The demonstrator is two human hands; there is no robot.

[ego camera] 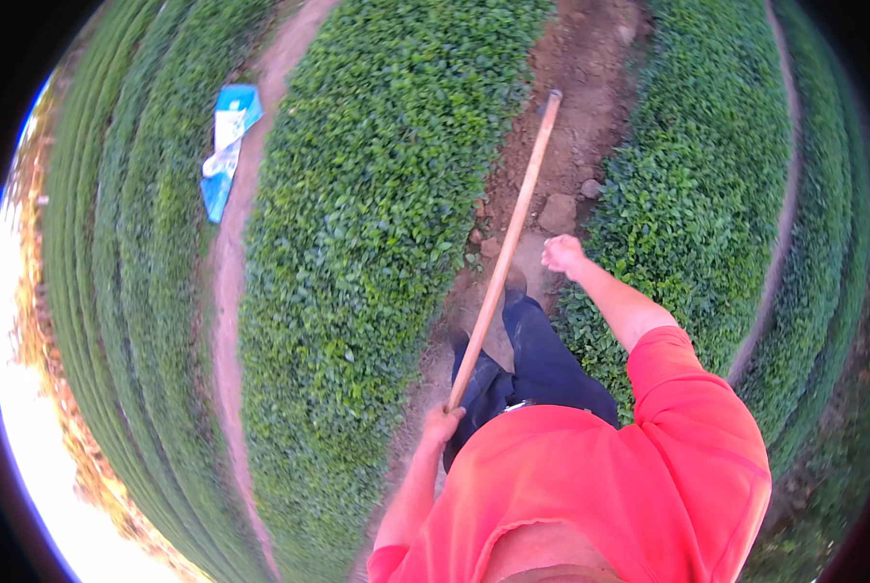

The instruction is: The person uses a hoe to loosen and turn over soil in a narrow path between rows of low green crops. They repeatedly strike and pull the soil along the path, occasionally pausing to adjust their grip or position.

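My left hand (444, 424) grips the lower end of a long wooden handle (511, 240), close to my left hip. The handle slants forward and away over the dirt strip. A small metal collar (555, 95) shows at its far end. The blade there is hardly visible against the soil, so the exact kind of tool is unclear, though it looks like a hoe. My right hand (564, 256) hangs in the air to the right of the handle, apart from it. Its fingers are curled in, with nothing seen in them.
Dense clipped green bushes (362, 240) flank the narrow soil strip (581, 109) on both sides. Clods and a stone (590, 189) lie on the strip before my feet. A blue and white plastic sack (229, 149) lies by a dirt path (229, 284) to the left.
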